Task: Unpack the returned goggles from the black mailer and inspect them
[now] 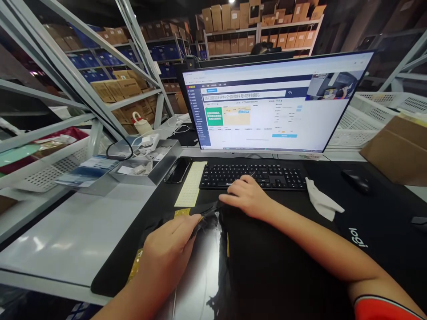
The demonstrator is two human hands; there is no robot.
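Shelves: holding boxes beyond the monitor.
Counter: bearing a black mat.
Silvery package: lying on the mat, nearer than the keyboard.
Left hand: its grip is pinching the package's black plastic edge.
Right hand: reaching to the keyboard; one is unable to say whether its grip is holding anything.

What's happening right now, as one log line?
left hand: gripping black plastic; right hand: at keyboard near edge; monitor: lit; phone: left of keyboard
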